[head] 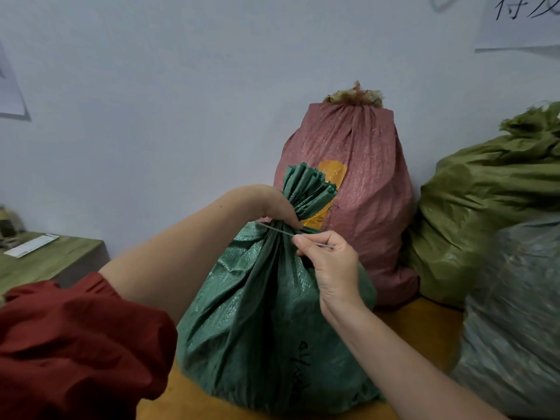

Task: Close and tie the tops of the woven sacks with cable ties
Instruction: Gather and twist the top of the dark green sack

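green woven sack (266,313) upright in front w/ neck bunched & pleated top fanned above, thin pale cable tie (275,229) across the neck w/ tail out to the right; pink-red woven sack (363,177) upright just behind, top cinched & frayed; olive woven sack (485,207) slumped at right.

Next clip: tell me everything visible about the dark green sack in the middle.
The dark green sack is woven plastic by its look, full and rounded, upright on a yellow-brown surface. Its top is gathered into a pleated neck that fans out above. The left hand grips the neck; a thin pale cable tie crosses it, its end pinched by the right hand. Dark handwriting marks its lower front.
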